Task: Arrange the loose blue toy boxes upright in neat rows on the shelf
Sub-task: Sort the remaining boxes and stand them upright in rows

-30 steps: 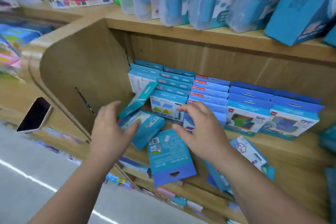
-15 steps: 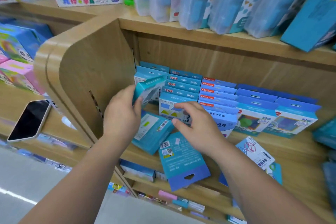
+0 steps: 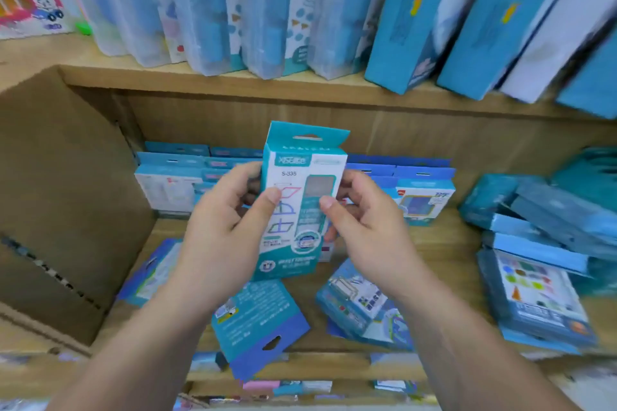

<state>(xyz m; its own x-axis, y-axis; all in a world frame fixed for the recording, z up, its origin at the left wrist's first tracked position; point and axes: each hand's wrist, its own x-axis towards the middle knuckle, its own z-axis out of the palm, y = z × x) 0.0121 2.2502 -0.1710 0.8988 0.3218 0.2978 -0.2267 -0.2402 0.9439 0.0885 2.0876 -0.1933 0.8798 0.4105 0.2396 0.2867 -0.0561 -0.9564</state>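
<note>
Risk sits below: your left hand (image 3: 227, 230) and right hand (image 3: 370, 230) pinch one box (image 3: 300, 210) upright by its sides, above loose boxes (image 3: 257, 320) lying flat. Set down there, it would tip; pushed back hard, it could topple the rows (image 3: 167, 183) behind.

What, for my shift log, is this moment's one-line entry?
left hand: holds teal toy box | right hand: holds same box | box: upright, off shelf | loose boxes: flat on shelf
</note>
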